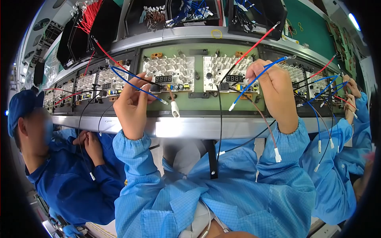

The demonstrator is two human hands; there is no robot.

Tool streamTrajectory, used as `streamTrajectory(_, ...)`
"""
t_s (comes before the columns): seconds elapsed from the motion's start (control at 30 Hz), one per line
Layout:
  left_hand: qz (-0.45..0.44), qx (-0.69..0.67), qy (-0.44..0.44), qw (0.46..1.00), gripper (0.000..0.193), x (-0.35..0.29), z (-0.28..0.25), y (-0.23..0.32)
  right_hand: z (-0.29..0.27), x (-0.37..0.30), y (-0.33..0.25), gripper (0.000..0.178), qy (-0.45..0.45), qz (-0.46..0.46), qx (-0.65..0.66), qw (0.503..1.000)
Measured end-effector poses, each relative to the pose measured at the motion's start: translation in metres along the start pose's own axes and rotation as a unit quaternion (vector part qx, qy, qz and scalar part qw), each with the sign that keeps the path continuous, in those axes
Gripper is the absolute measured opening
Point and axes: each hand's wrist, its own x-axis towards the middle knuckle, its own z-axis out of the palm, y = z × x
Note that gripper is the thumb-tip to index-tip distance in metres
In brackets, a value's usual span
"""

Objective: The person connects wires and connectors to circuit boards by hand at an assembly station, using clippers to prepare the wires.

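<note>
Two white circuit boards sit side by side on a green panel (200,105): the left board (186,65) and the right board (206,84). Each carries a black digit display and several clear posts. At the left board's near corner, my left hand (133,107) is closed in a pinch on a blue wire (152,96) with a white end. My right hand (276,85) pinches a second blue wire (247,88) over the right board. A red wire (254,47) slants up from that board. A brown wire's white connector (175,109) hangs below the left board.
Black bins of wires stand at the back, one with red wires (90,18), another with blue wires (194,8). More wired boards (107,79) line both sides. A co-worker in dark blue (71,178) sits left; another person's hands (350,93) work right. A metal rail (222,126) runs in front.
</note>
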Motion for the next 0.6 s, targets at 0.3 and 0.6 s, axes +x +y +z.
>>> streamTrajectory(0.3, 0.000, -0.013, 0.009, 1.000, 0.028, -0.002, -0.013, -0.009, 0.011, 0.005, -0.005, 0.037, 0.005, -0.010, -0.022, 1.000)
streamTrajectory(0.6, 0.022, 0.044, 0.030, 0.998, 0.014, -0.012, -0.029, -0.008, 0.018, 0.002, -0.015, 0.036, -0.008, -0.002, -0.067, 0.998)
